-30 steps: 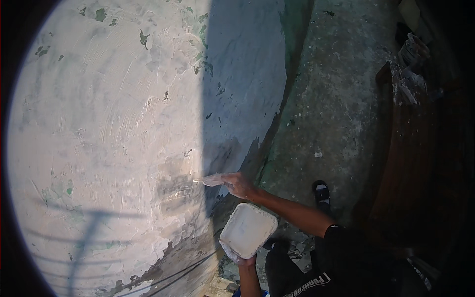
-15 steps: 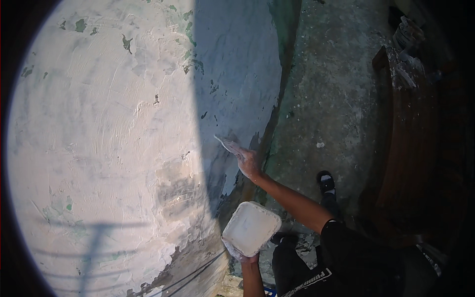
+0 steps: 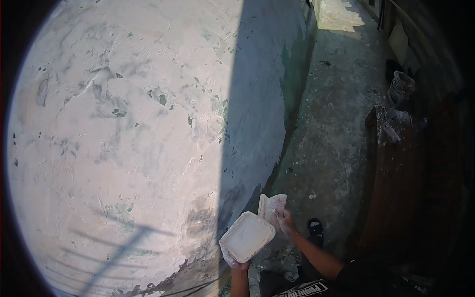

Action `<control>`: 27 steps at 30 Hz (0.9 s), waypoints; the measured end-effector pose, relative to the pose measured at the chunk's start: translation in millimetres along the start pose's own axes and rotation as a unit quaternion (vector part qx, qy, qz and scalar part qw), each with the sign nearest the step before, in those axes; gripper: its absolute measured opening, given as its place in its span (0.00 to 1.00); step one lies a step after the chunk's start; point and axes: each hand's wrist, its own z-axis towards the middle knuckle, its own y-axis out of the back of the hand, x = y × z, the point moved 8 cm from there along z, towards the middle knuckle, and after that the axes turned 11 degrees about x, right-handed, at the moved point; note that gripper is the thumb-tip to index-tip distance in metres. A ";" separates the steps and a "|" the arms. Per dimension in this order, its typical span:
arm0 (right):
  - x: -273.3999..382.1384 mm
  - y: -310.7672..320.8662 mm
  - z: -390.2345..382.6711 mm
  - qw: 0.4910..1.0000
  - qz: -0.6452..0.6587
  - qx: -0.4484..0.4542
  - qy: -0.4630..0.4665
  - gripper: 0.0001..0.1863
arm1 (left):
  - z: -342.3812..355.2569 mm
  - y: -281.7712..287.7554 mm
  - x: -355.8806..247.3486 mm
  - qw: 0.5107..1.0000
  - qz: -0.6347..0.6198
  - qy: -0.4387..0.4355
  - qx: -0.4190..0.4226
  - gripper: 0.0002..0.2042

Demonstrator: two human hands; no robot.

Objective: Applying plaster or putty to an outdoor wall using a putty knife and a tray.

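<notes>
My left hand [image 3: 231, 261] is closed around the underside of a white rectangular plastic tub [image 3: 247, 237], which is tilted so that its pale, putty-smeared inside shows. Just right of the tub's upper rim, my right hand [image 3: 286, 222] grips a wide, flat putty spreader [image 3: 271, 208], its blade coated in whitish paste. Whether the spreader touches the rim I cannot tell. The large wall [image 3: 148, 123] on the left is covered in rough white putty with dark and green patches showing through.
A dark wooden bench [image 3: 396, 183] stands on the right, with a putty-smeared scraper-like piece [image 3: 391, 131] on top. Behind it is a stained white bucket [image 3: 400, 86]. The concrete floor [image 3: 331, 114] runs between wall and bench. My sandalled foot [image 3: 315, 227] is near my right forearm.
My right hand has drawn the spreader off the wall, down and right to beside the tub. The tub stays in my left hand, nearly in place. The view has shifted to show more floor ahead.
</notes>
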 end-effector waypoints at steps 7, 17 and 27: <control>162.3 51.4 -17.7 0.984 0.094 -0.030 0.145 0.10 | 5.6 -79.4 -16.2 0.992 -0.091 -0.028 0.087 0.27; 382.5 -83.8 -120.9 0.902 -0.334 0.159 0.223 0.12 | -4.2 -132.5 -39.2 0.990 -0.057 0.026 0.124 0.26; 327.3 -198.5 -159.7 0.473 -0.762 0.376 0.232 0.16 | -14.3 -158.7 -51.9 0.977 -0.093 0.082 0.171 0.28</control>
